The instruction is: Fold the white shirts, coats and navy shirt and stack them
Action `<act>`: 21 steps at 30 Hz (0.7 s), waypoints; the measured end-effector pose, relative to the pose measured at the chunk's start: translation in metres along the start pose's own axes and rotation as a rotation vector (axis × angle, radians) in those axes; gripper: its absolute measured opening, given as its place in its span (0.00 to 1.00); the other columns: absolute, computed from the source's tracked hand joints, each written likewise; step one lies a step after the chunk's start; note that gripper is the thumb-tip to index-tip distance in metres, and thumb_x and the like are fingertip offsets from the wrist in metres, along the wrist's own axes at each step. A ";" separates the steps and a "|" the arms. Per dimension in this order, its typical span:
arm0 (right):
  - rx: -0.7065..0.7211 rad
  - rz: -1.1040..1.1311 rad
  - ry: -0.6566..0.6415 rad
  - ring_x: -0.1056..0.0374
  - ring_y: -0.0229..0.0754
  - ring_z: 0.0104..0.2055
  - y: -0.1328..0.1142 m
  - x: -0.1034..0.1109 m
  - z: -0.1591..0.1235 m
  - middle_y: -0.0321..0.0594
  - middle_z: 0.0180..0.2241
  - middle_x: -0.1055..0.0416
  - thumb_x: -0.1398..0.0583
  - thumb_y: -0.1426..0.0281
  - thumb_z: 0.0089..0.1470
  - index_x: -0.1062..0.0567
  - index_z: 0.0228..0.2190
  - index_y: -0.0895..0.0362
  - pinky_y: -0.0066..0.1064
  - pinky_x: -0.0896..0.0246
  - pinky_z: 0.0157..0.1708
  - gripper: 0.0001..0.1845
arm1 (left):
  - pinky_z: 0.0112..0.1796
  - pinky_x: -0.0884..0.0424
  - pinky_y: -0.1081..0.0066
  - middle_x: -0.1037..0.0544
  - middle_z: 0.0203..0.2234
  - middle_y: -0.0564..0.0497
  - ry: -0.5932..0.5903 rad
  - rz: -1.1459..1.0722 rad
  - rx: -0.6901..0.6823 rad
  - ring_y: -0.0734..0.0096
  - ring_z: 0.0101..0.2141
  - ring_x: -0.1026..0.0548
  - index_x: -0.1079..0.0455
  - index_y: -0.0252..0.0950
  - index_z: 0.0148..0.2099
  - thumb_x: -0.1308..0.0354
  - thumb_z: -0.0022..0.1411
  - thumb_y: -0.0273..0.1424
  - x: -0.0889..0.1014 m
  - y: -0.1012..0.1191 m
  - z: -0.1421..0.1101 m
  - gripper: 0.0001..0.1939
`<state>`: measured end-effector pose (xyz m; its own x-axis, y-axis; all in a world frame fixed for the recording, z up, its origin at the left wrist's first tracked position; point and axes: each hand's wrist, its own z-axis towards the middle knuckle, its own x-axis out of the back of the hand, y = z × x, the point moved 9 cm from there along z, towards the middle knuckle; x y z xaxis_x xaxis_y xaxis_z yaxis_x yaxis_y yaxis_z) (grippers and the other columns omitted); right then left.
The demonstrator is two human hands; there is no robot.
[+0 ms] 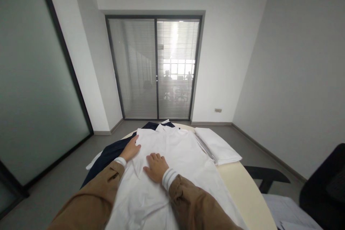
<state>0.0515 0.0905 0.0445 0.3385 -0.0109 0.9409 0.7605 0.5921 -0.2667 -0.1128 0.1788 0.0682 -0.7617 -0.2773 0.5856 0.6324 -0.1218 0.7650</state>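
A white collared shirt (185, 154) lies spread on a round table, its collar at the far end. My left hand (130, 148) is at the shirt's left edge near the shoulder, thumb on the fabric and the other fingers curled at the edge, partly hidden. My right hand (157, 168) rests flat on the middle of the shirt, fingers spread and holding nothing. Creases run through the cloth around and below both hands. Under the shirt on the left, a dark navy garment (107, 154) shows.
A stack of folded white cloth (217, 145) sits at the table's far right. The pale tabletop (242, 190) curves along the right side. Beyond it are a black chair (327, 187) and a seat or surface with white papers (288, 208). A glass door with blinds (175, 68) stands ahead.
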 end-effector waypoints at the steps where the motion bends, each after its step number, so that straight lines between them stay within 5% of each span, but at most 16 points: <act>1: -0.003 -0.003 0.020 0.39 0.57 0.56 0.002 0.001 0.008 0.53 0.57 0.35 0.45 0.56 0.59 0.34 0.55 0.57 0.52 0.42 0.51 0.27 | 0.63 0.46 0.62 0.35 0.62 0.34 -0.003 -0.002 -0.015 0.55 0.62 0.37 0.38 0.24 0.62 0.44 0.51 0.19 -0.001 0.001 0.000 0.34; 11: -0.154 0.096 0.017 0.63 0.57 0.71 0.036 -0.031 0.066 0.46 0.70 0.58 0.54 0.53 0.63 0.51 0.67 0.52 0.54 0.66 0.64 0.35 | 0.66 0.53 0.62 0.41 0.66 0.40 -0.054 -0.009 -0.193 0.60 0.66 0.45 0.43 0.26 0.66 0.49 0.52 0.20 -0.016 0.014 -0.004 0.37; 17: -0.135 0.090 0.072 0.50 0.55 0.66 0.045 -0.026 0.078 0.45 0.64 0.42 0.50 0.57 0.61 0.36 0.59 0.52 0.49 0.54 0.61 0.28 | 0.65 0.52 0.62 0.44 0.67 0.40 -0.117 -0.024 -0.237 0.62 0.66 0.45 0.46 0.27 0.68 0.49 0.53 0.21 -0.030 0.022 -0.012 0.38; 21: -0.154 0.105 0.071 0.60 0.54 0.70 0.055 -0.015 0.094 0.46 0.68 0.52 0.47 0.60 0.57 0.47 0.65 0.57 0.48 0.58 0.63 0.37 | 0.65 0.53 0.59 0.42 0.66 0.41 -0.062 -0.067 -0.155 0.60 0.66 0.46 0.45 0.30 0.68 0.48 0.53 0.21 -0.025 0.022 -0.015 0.38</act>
<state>0.0365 0.1984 0.0357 0.4541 -0.0158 0.8908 0.7929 0.4632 -0.3960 -0.0780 0.1692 0.0660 -0.8070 -0.2053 0.5537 0.5905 -0.2851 0.7550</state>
